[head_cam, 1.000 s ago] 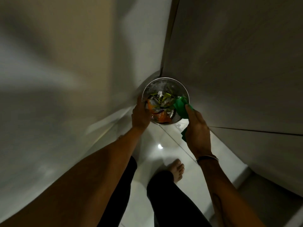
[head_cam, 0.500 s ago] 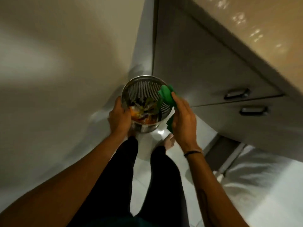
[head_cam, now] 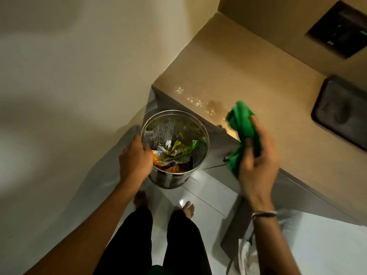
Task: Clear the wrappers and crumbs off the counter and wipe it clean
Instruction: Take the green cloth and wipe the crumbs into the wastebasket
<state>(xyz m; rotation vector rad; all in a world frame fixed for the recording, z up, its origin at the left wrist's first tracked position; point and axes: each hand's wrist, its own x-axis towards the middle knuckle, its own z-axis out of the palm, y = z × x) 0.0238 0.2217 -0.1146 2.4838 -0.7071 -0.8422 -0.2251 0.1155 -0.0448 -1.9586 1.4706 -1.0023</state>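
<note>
Nearest, two bare feet [head_cam: 187, 209] and black trouser legs [head_cam: 178, 239] are seen on the glossy white tiled floor [head_cam: 208, 187]. Just beyond them, the round perforated steel waste bin [head_cam: 174, 147] is held by its left rim in the left hand [head_cam: 135, 159], whose fingers are closed over the edge with the thumb inside; the forearm is stretched forward from the lower left. Crumpled orange, yellow and green snack wrappers [head_cam: 172, 153] are seen lying in the bottom of the bin. To the right, the crumpled green cloth [head_cam: 243, 132] is gripped in the right hand [head_cam: 258, 165], which is raised with the palm turned left and the fingers curled round the cloth's lower part; its upper folds stand free above the fingers. A thin bracelet [head_cam: 264, 213] is worn on that wrist. Farther off, the beige counter [head_cam: 248, 62] is seen, with a wet glistening patch [head_cam: 196, 100] near its left edge, just beyond the cloth. A dark tray [head_cam: 341, 110] rests at the far right.
</note>
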